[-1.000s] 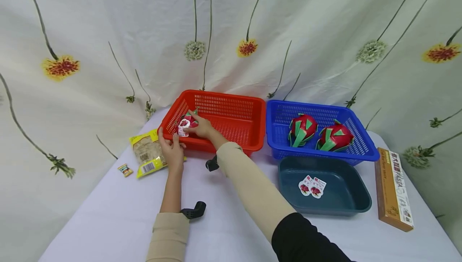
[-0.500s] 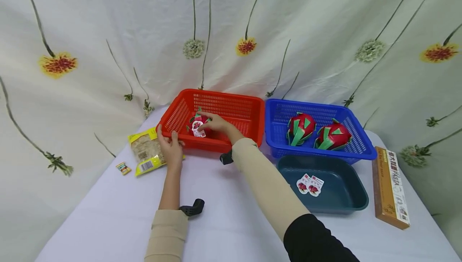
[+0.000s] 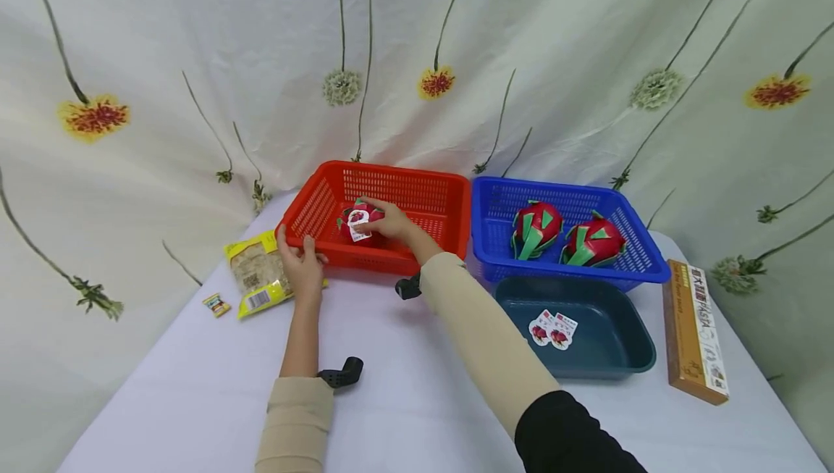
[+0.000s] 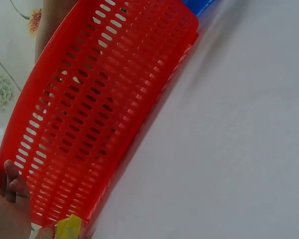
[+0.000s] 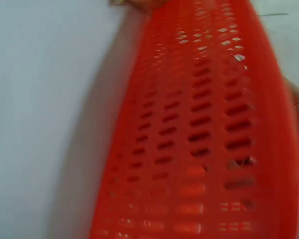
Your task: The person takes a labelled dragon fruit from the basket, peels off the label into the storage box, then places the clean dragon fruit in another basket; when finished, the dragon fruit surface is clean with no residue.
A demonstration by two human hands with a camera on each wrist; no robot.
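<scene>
In the head view, my right hand (image 3: 396, 228) reaches into the red basket (image 3: 417, 187) and holds a red dragon fruit (image 3: 346, 222) with green scales. A white label (image 3: 358, 228) with a fruit picture is on the dragon fruit's near side, by my thumb. My left hand (image 3: 302, 270) grips the basket's front left corner, its fingers at the rim. The left wrist view shows those fingers (image 4: 16, 185) against the basket wall (image 4: 97, 107). In the right wrist view, the basket wall (image 5: 199, 117) hides the fruit and most of my right hand.
A blue basket (image 3: 567, 274) with two dragon fruits stands on the right. Before it, a dark green tub (image 3: 606, 342) holds two labels (image 3: 552, 329). A pasta box (image 3: 697, 332) lies far right. A yellow bag (image 3: 257, 274) and small packet (image 3: 216, 305) lie left.
My right hand and the dragon fruit have moved right, from the red basket's left end towards its middle. My left hand has stayed at the corner. The head view has shifted slightly.
</scene>
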